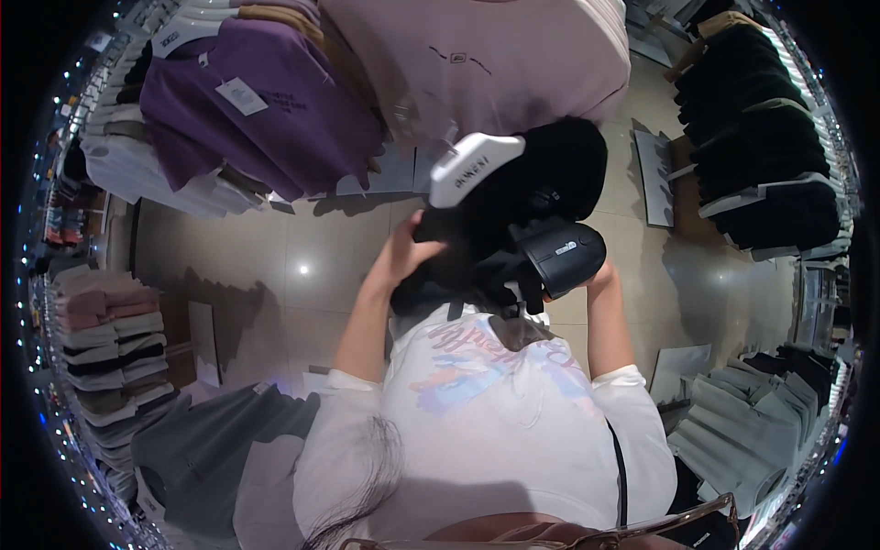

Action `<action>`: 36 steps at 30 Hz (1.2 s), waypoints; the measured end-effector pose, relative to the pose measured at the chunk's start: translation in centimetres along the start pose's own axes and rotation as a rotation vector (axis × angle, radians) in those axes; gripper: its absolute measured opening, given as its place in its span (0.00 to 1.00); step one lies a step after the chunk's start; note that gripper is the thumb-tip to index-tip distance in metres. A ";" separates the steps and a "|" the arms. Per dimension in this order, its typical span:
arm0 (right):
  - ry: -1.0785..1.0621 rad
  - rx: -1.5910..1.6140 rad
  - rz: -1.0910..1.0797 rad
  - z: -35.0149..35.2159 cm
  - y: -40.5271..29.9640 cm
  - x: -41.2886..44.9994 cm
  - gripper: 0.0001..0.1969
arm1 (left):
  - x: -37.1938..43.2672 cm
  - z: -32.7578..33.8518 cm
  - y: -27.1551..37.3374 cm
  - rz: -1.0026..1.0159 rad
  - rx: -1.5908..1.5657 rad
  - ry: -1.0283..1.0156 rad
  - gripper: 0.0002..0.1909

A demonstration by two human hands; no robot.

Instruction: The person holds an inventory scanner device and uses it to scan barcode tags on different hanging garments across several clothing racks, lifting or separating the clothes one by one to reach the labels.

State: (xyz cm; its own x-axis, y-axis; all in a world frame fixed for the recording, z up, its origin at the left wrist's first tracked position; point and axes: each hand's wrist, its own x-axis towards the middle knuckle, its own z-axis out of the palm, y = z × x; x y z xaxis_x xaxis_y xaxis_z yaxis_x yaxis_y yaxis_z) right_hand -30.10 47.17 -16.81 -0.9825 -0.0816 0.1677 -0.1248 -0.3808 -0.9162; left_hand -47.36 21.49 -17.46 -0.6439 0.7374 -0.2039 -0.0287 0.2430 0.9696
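My left hand point(405, 251) grips a black garment point(567, 168), its thumb lying over the dark cloth. The garment hangs bunched in front of my waist. A white hanger point(474, 168) bearing lettering sticks out from its upper left side. In my right hand point(599, 273) is a black handheld device point(567, 254), which looks like a barcode scanner. It is held close to the garment's right side and hides most of that hand's fingers. Whether the scanner touches the cloth cannot be made out.
Ahead hang a pale pink shirt point(481, 75) and a purple shirt point(254, 110) with a paper tag. Racks of black garments point(749, 130) stand on the right. Folded clothes point(113, 344) line the left. Grey shirts point(220, 440) hang behind on the left. Tiled floor point(323, 254) lies between the racks.
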 end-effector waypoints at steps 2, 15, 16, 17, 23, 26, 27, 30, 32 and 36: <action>-0.095 -0.090 0.057 0.0 0.6 1.7 0.31 | -0.9 2.7 -0.5 0.016 -0.276 -0.132 0.28; -0.358 -0.237 0.241 5.3 -0.6 8.9 0.32 | -3.6 2.0 -0.9 -0.102 -0.488 -0.221 0.32; -0.340 -0.278 0.244 5.6 -1.0 9.1 0.31 | -3.8 1.9 -0.9 -0.077 -0.483 -0.178 0.30; -0.328 -0.279 0.237 5.9 -1.7 9.3 0.31 | -3.8 1.7 -0.8 -0.051 -0.479 -0.138 0.29; 0.038 -0.245 0.411 5.9 -2.7 6.9 0.27 | -2.5 1.1 -0.9 -0.015 -0.359 -0.216 0.26; 0.245 -0.233 0.447 5.5 -3.3 4.6 0.25 | -1.9 1.2 -0.7 -0.047 -0.435 -0.160 0.24; 0.346 -0.255 0.427 6.2 -3.9 4.1 0.22 | -1.7 1.3 -0.7 -0.032 -0.474 -0.067 0.23; 0.601 -0.525 0.315 6.3 -2.8 0.9 0.13 | -0.3 1.0 -2.1 -0.206 -0.402 0.027 0.18; 0.772 -0.624 0.296 8.0 -2.0 -0.7 0.10 | 0.5 0.8 -1.3 -0.467 -0.613 0.112 0.19; 0.903 -0.808 0.247 11.3 0.2 -2.9 0.11 | 1.7 0.5 -1.7 -0.619 -0.726 0.311 0.19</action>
State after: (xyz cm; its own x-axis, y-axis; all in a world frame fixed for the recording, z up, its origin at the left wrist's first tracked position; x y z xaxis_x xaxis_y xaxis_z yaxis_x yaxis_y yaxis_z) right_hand -25.73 36.88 -13.38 -0.6951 0.7164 -0.0595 0.3431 0.2579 -0.9032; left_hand -48.04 22.67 -19.48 -0.5257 0.3889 -0.7566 -0.8192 0.0083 0.5735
